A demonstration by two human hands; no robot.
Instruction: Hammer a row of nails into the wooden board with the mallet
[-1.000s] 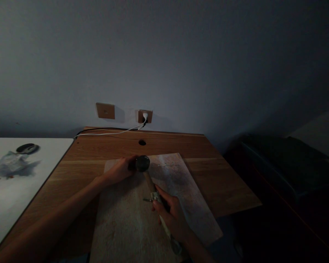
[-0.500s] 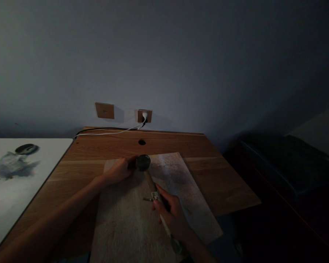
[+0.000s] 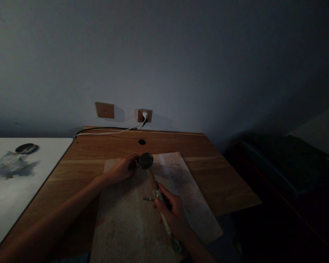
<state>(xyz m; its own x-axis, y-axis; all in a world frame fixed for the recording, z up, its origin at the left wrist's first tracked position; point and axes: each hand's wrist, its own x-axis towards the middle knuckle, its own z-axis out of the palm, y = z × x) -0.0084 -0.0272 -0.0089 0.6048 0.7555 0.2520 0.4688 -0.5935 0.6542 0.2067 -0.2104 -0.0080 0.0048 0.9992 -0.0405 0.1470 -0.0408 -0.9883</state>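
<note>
My right hand is closed around the wooden handle of a mallet, which has a dark, round head and a pale wrapping partway along the handle. The head is over the far part of a worn wooden board. Just left of the head, my left hand rests by the board with its fingers curled in a pinch; whatever lies between the fingertips is too dark to make out. A thin metal piece shows beside my right thumb.
Small bits lie at the board's far edge. The board sits on a wooden desk with a cable hole. Cables run to a wall socket. At left is a white surface with a dark round dish.
The mallet head has shifted slightly right and up, and its face has tilted more toward me. My left hand's fingertips have come more into view beside it.
</note>
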